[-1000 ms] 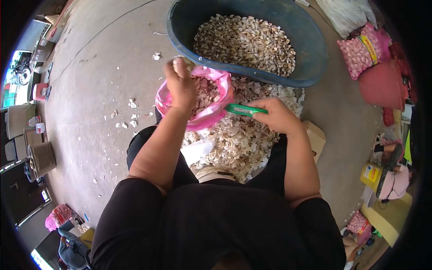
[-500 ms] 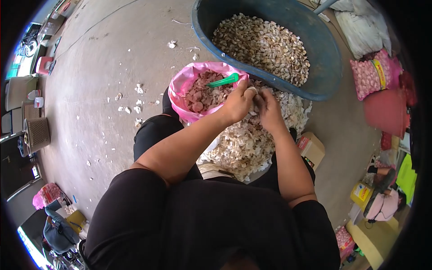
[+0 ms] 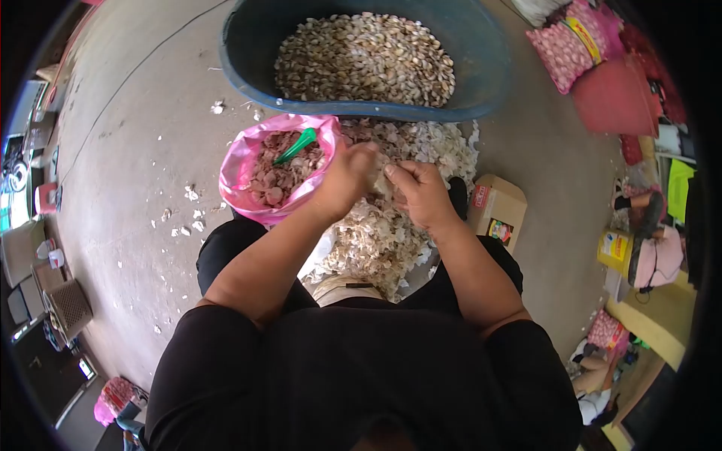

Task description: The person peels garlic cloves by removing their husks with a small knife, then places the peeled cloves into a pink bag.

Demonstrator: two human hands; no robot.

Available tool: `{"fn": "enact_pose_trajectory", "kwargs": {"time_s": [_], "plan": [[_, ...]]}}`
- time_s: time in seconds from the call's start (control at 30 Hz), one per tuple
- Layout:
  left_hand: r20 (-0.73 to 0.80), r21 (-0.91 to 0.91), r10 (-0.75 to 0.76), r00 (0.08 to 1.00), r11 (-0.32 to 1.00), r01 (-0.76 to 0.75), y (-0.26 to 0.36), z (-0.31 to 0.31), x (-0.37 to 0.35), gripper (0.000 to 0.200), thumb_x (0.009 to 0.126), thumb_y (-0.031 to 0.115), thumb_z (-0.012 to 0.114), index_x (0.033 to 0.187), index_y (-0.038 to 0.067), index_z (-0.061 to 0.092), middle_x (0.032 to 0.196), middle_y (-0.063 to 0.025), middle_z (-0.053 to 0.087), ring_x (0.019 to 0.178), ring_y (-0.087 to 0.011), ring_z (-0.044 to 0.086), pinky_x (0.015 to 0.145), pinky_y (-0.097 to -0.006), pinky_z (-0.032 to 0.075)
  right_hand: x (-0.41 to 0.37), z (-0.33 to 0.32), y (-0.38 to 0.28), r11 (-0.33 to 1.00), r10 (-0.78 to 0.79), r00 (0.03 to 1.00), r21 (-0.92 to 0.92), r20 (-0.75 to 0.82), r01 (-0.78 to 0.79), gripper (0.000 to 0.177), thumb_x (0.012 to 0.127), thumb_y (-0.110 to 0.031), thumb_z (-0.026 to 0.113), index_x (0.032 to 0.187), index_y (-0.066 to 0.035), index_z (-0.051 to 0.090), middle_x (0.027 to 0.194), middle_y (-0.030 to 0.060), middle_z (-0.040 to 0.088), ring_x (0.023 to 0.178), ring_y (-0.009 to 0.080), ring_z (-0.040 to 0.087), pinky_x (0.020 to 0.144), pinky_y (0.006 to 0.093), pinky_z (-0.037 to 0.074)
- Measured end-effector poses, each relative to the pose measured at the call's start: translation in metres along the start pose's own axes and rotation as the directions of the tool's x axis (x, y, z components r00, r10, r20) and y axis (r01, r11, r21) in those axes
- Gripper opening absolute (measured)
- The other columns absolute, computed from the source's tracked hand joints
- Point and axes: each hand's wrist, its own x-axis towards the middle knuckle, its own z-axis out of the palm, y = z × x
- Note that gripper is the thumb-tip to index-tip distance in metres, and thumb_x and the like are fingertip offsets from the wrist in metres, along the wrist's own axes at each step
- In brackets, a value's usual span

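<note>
My left hand (image 3: 347,180) is beside the right rim of a pink plastic bag (image 3: 235,169), its fingers smeared by motion. Just right of it, my right hand (image 3: 423,197) has thumb and fingers pinched together, and anything between them is too small to name. Both hands are over a heap of pale papery skins (image 3: 361,248). Inside the bag are reddish-brown skins and small pieces, with a green-handled tool (image 3: 295,146) lying on them. Beyond the hands, a large blue tub (image 3: 481,68) holds many garlic-like cloves (image 3: 368,60).
An open cardboard box (image 3: 496,210) lies right of the heap. Pink mesh sacks (image 3: 564,49) and a red tub (image 3: 617,94) stand at the upper right. Another person (image 3: 598,376) is partly visible at the lower right. A woven basket (image 3: 69,308) is at the left.
The view has turned, so the blue tub and pink bag appear farther left. My hands, close together before, are now slightly apart, with the left one blurred.
</note>
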Motion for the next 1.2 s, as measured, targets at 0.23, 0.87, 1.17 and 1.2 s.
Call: {"fn": "enact_pose_trajectory", "kwargs": {"time_s": [0.23, 0.87, 1.17, 1.2], "plan": [[0.32, -0.449, -0.149, 0.936, 0.846, 0.288, 0.012, 0.0, 0.007, 0.05, 0.086, 0.052, 0.033, 0.089, 0.006, 0.054, 0.075, -0.0067, 0.058, 0.057, -0.0152, 0.054, 0.043, -0.0236, 0.038, 0.004, -0.044, -0.007, 0.964, -0.039, 0.976, 0.249, -0.216, 0.094, 0.022, 0.084, -0.021, 0.052, 0.073, -0.003, 0.057, 0.051, -0.0019, 0.039, 0.042, 0.0066, 0.031, 0.041, 0.0236, 0.028], [-0.221, 0.046, 0.097, 0.971, 0.995, -0.088, -0.009, 0.038, 0.001, 0.028, 0.09, 0.022, 0.037, 0.094, -0.001, 0.052, 0.078, -0.007, 0.055, 0.066, -0.0108, 0.05, 0.058, -0.0228, 0.042, 0.013, 0.016, 0.009, 0.764, -0.594, 0.746, -0.502, -0.302, 0.405, 0.021, 0.082, -0.017, 0.049, 0.069, -0.001, 0.051, 0.051, 0.0119, 0.051, 0.044, 0.0221, 0.052, 0.043, 0.0306, 0.039], [-0.22, -0.244, -0.035, 0.975, 0.97, -0.021, -0.004, 0.019, 0.012, 0.033, 0.089, 0.026, 0.035, 0.092, 0.001, 0.055, 0.08, -0.007, 0.057, 0.067, -0.0146, 0.055, 0.06, -0.0246, 0.046, 0.038, -0.025, 0.031, 0.693, -0.469, 0.844, -0.7, -0.259, 0.17, 0.022, 0.081, -0.022, 0.056, 0.076, -0.001, 0.057, 0.064, 0.0173, 0.055, 0.055, 0.029, 0.049, 0.053, 0.0335, 0.039], [-0.229, -0.18, -0.009, 0.973, 0.983, -0.033, -0.001, 0.015, 0.011, 0.034, 0.09, 0.027, 0.034, 0.092, 0.0, 0.055, 0.08, -0.0072, 0.057, 0.067, -0.013, 0.054, 0.06, -0.0247, 0.045, 0.039, -0.032, 0.037, 0.595, -0.493, 0.844, -0.789, -0.21, 0.151, 0.022, 0.081, -0.023, 0.056, 0.077, -0.002, 0.057, 0.069, 0.0185, 0.055, 0.058, 0.031, 0.049, 0.055, 0.0338, 0.04]]}}
